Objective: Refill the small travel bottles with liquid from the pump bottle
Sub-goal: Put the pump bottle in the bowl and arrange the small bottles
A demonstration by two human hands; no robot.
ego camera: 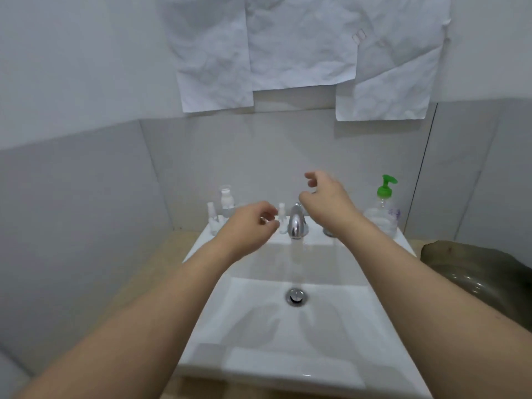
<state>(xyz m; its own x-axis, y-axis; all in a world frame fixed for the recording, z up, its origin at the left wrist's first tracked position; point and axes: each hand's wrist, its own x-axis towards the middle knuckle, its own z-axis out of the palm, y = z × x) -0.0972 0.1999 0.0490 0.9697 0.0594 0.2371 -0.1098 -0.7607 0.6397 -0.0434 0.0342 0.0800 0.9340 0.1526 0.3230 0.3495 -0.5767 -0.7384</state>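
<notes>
A clear pump bottle (384, 217) with a green pump head stands on the sink's back ledge at the right. Three small white travel bottles stand on the ledge at the left: a wider one (226, 197), a thin one (212, 216), and one (281, 216) just left of the tap. My left hand (250, 226) is beside that last bottle, fingers curled over a shiny bit of the left tap handle. My right hand (325, 194) hovers above the tap, fingers loosely curled, holding nothing, well left of the pump bottle.
Water runs from the chrome tap (296, 224) into the white sink (253, 367), towards the drain (296, 296). The right tap handle (328, 232) peeks out under my right wrist. Crumpled paper sheets (299, 53) hang on the wall. A dark bag-like object (475, 272) lies at the right.
</notes>
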